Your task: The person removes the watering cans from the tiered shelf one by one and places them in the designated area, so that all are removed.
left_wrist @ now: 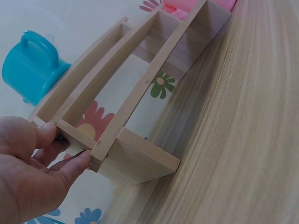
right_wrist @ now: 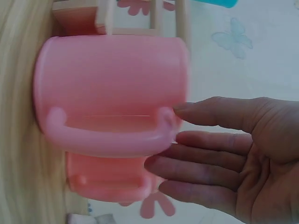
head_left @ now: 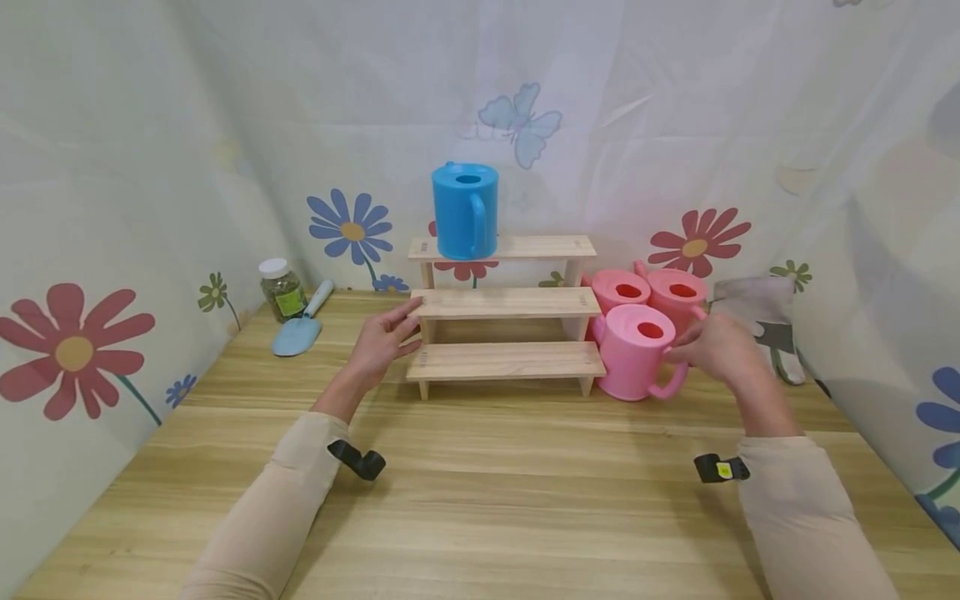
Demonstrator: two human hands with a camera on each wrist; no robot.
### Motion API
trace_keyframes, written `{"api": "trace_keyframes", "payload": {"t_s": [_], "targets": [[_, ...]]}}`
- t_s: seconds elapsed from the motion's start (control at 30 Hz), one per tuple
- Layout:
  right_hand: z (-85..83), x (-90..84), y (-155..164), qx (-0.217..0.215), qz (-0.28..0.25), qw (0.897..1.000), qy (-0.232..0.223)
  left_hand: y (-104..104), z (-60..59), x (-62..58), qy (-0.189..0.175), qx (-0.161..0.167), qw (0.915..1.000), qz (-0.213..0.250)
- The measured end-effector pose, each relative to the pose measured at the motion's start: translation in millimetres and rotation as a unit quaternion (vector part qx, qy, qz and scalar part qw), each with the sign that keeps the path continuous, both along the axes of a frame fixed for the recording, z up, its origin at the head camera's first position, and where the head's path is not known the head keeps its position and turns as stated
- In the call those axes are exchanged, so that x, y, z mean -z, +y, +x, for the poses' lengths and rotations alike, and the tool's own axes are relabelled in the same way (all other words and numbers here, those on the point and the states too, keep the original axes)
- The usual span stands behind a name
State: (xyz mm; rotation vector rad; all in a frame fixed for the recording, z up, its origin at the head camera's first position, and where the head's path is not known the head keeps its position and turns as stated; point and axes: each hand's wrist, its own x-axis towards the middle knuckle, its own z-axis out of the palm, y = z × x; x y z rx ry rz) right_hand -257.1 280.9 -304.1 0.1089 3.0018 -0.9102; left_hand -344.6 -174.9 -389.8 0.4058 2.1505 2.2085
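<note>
Clock directions are read in the head view. The left hand [head_left: 378, 346] is at 9 o'clock from the middle of the wooden shelf [head_left: 510, 304], touching the left ends of its middle and bottom steps; I cannot tell whether it grips the shelf or only braces it.

The right hand [head_left: 723, 350] is at 3 o'clock from the front pink jug [head_left: 630, 354], unclenched, its fingers extended and its thumb tip at the upper end of the handle; whether thumb and handle touch is unclear. This jug stands upright on the table [head_left: 487, 500], just past 3 o'clock from the shelf. Two more pink jugs [head_left: 678, 300] stand behind it, at 12 and 1 o'clock.

A blue jug [head_left: 457, 212] stands upright on the top step, at 11 o'clock. Farther out at 9 o'clock are a white-lidded jar [head_left: 285, 292] and a pale blue trowel [head_left: 298, 335].
</note>
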Motion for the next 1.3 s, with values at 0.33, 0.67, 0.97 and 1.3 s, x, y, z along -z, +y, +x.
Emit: {"api": "trace_keyframes", "payload": {"t_s": [0.33,0.67,0.97,1.3], "targets": [[22.0,-22.7,-16,0.015,-0.004,0.994,0.105,0,2.6,-3.2,-0.003,0.004,1.0,0.001],[15.2,-13.8,-42,-0.011,-0.083,0.968,0.237,3,11.2,-14.6,-0.004,0.007,1.0,0.002],[-13.0,-0.5,-78,-0.109,-0.214,0.937,0.254,1,-0.5,1.0,-0.007,-0.005,1.0,0.005],[-53.1,-45.1,-146,-0.126,-0.226,0.94,0.223,2,-1.0,0.1,-0.007,-0.005,0.9999,0.007]]}}
